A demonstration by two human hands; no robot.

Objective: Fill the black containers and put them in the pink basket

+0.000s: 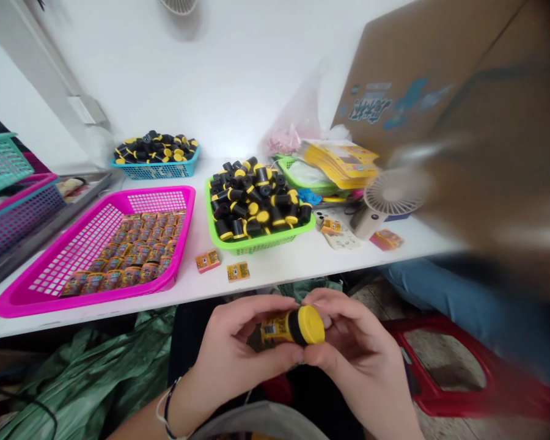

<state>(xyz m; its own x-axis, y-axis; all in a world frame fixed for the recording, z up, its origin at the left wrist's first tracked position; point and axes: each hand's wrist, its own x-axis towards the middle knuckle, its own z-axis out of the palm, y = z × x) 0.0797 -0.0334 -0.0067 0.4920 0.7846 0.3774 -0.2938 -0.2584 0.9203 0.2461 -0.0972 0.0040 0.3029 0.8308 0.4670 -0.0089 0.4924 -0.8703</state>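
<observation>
In front of my lap, a small black canister with a yellow cap lies on its side between my hands, a printed yellow label round its body. My left hand wraps the labelled body, thumb below and fingers above. The fingers of my right hand close at the capped end, with the thumb against the cap's edge. Beyond my hands, two small stacks of printed labels rest near the table's front edge. A green basket behind them is heaped with black, yellow-capped canisters.
On the left, a magenta basket holds rows of labelled canisters. A blue basket of canisters stands behind it. Rightward are a small fan, yellow printed packs and a cardboard box. A blurred person sits there beside a red stool.
</observation>
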